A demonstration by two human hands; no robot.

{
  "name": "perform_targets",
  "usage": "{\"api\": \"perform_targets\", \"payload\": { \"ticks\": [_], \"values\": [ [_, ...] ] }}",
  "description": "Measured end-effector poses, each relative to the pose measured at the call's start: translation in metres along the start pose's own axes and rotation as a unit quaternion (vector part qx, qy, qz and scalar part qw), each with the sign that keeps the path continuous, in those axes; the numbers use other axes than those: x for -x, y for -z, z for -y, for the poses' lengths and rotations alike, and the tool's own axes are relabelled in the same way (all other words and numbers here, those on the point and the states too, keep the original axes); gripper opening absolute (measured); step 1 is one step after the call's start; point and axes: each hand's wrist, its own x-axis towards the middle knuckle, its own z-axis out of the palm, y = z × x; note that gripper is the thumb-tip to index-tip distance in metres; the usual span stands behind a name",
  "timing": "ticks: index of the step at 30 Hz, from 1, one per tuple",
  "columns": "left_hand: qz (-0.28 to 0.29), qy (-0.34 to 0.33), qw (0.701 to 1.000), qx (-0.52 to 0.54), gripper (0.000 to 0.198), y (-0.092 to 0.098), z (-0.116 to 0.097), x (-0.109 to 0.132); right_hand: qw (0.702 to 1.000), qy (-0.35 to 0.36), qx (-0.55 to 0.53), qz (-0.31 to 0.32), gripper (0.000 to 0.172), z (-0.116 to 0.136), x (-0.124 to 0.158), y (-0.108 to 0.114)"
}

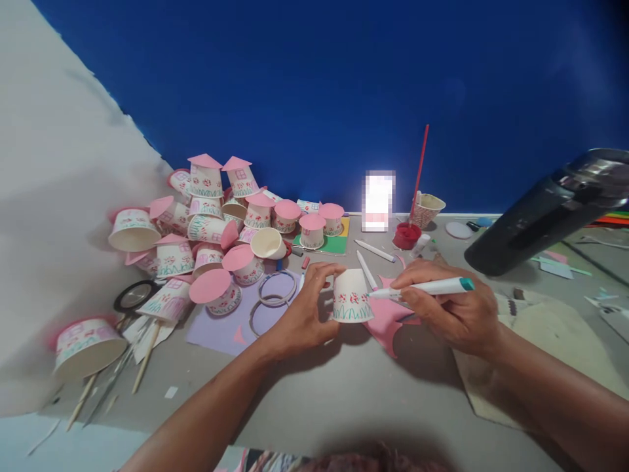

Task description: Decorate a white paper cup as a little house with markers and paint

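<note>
My left hand is closed round the left side of an upside-down white paper cup, which bears red flowers and green grass strokes. My right hand grips a white marker with a green end, its tip touching or very near the cup's right side. Behind the cup lie two more white markers, one close to it and another farther back. Pink paper scraps lie beside and partly under the cup.
Many decorated cups with pink cone tops are heaped at the left. Purple paper holds grey rings. A red pot with a red stick, a dark bottle and a beige cloth are at the right.
</note>
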Motion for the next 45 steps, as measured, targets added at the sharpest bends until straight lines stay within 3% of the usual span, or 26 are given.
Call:
{"api": "perform_targets", "payload": {
  "ticks": [4,13,45],
  "values": [
    [-0.003,0.013,1.000,0.010,0.080,-0.001,0.004,0.000,1.000,0.003,-0.012,-0.012,0.018,0.000,-0.001,0.001],
    [0.011,0.019,1.000,-0.002,0.081,-0.001,0.005,0.002,1.000,0.006,-0.017,0.025,0.015,-0.001,0.002,-0.004],
    [0.013,0.009,0.998,0.068,0.087,-0.002,0.011,0.001,1.000,0.010,-0.011,0.010,0.016,0.000,-0.001,0.002]
  ]
}}
